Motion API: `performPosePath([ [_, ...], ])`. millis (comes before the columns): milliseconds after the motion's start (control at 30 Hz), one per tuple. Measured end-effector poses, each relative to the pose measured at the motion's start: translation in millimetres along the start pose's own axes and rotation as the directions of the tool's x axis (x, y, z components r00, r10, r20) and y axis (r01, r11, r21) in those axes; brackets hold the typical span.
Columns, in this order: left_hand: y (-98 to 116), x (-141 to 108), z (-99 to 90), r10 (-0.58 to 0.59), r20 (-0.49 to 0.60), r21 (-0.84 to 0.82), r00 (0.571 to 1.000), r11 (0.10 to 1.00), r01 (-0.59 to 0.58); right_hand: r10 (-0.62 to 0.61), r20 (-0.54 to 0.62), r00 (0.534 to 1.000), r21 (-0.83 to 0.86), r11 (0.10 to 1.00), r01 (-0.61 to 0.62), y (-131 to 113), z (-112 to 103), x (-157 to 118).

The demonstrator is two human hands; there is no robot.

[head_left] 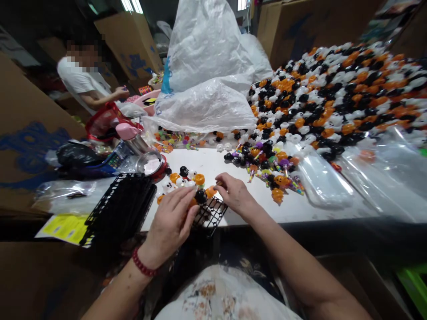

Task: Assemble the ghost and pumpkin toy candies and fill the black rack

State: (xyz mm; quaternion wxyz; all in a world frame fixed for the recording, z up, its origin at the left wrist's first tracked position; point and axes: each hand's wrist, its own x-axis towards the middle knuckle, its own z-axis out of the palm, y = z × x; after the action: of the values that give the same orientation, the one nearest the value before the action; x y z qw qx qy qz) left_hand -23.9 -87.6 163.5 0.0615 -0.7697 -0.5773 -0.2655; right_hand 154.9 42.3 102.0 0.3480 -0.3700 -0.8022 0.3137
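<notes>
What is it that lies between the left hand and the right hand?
In the head view, a black piece and an orange piece lie between the left hand and the right hand, with a black grid nearer the person.

Both forearms are extended forward and angled inward from the lower corners, with the left hand [173, 218] held palm down, its fingers stretched forward and kept close together, its thumb set apart from them. The right hand [233, 193] is bent at the fingers, with thumb and index finger brought near each other. A red beaded bracelet [143, 263] is worn on the left wrist; both forearms are left bare.
</notes>
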Motion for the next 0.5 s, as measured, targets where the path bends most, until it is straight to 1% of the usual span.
performPosePath([
  [67, -13, 11, 2.6, -0.023, 0.034, -0.006, 0.999, 1.0, 0.023, -0.023, 0.069, 0.997, -0.064, 0.998, 0.027, -5, 8, 7],
  [133, -24, 17, 9.2, -0.028, 0.076, -0.028, 0.997, 0.999, 0.031, -0.034, 0.134, 0.99, -0.101, 0.994, 0.048, -11, 13, 13],
  [233, -32, 22, 19.0, 0.001, 0.139, -0.057, 0.99, 0.998, 0.007, -0.04, 0.19, 0.981, -0.088, 0.994, 0.058, -16, 18, 17],
  [333, -32, 25, 23.0, 0.044, 0.188, -0.064, 0.981, 0.997, -0.032, -0.031, 0.202, 0.979, -0.03, 0.999, 0.037, -19, 19, 16],
  [500, -31, 32, 21.5, 0.1, 0.291, -0.063, 0.952, 0.994, -0.085, 0.0, 0.176, 0.984, 0.088, 0.996, -0.016, -17, 22, 12],
])
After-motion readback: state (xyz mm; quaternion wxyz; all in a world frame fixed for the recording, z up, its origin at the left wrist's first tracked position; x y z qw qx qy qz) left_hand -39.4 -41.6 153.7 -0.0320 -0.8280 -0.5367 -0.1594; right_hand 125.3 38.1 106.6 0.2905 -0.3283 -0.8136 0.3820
